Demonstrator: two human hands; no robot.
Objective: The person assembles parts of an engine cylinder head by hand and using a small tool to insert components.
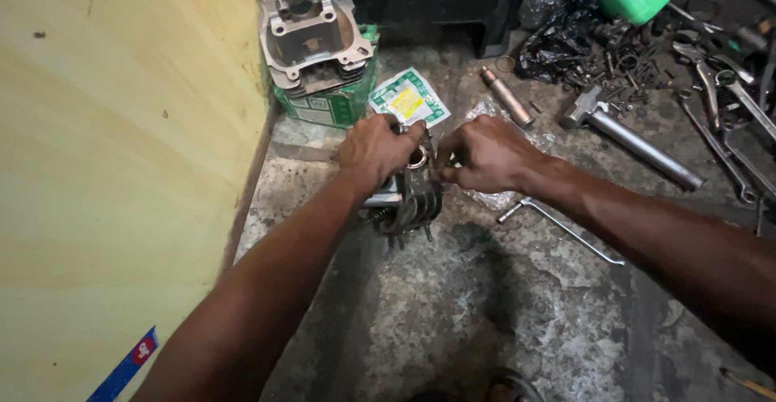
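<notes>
both hands clamped on a finned engine cylinder head (408,200) standing on the stained concrete floor (485,313), just in front of a green-and-white packet (409,97) and a crumpled clear plastic sheet (493,200). left hand (376,153) wrapped over the top and near side, fingers curled tight on the metal; right hand (485,155) pinching at the upper edge, fingertips pressed together on something too small to make out, perhaps a clip or seal near the shiny ring. likely trouble: part perched on its short studs, so apt to tip under a sideways push; tiny piece apt to spring free and vanish among the loose nuts and washers (622,63) by the hammer (634,139); greasy grip apt to slip on sharp fins. bent l-shaped wrench (562,226) lying just beside, easy to knock.
</notes>
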